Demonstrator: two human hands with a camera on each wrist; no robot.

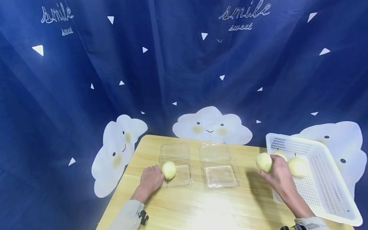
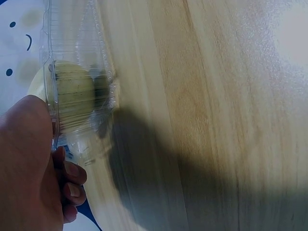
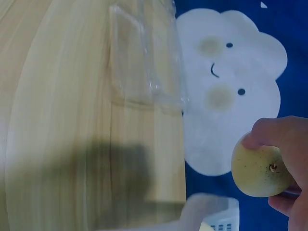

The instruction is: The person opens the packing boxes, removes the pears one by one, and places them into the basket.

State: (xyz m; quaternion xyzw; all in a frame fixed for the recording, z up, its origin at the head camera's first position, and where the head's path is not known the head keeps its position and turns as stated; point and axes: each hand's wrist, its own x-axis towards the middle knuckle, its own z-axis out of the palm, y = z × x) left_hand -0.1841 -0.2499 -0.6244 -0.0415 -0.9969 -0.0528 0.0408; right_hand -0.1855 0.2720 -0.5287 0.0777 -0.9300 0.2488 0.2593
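Two clear plastic clamshell boxes lie with lids raised on the table. A round pale-yellow pear (image 1: 169, 170) sits at the left side of the left box (image 1: 184, 174); it shows through the plastic (image 2: 74, 96) in the left wrist view. My left hand (image 1: 151, 177), fingers curled, grips the left edge of that box beside the pear. My right hand (image 1: 279, 175) holds another pear (image 1: 263, 162) between thumb and fingers, raised near the left rim of a white basket (image 1: 330, 179). That pear (image 3: 260, 168) shows its stem end in the right wrist view.
The right clear box (image 1: 220, 175) stands open between the hands. Inside the white basket are more pears (image 1: 297, 166), near its left side. The wooden table (image 1: 184, 204) ends at a blue curtain (image 1: 184, 64) printed with clouds.
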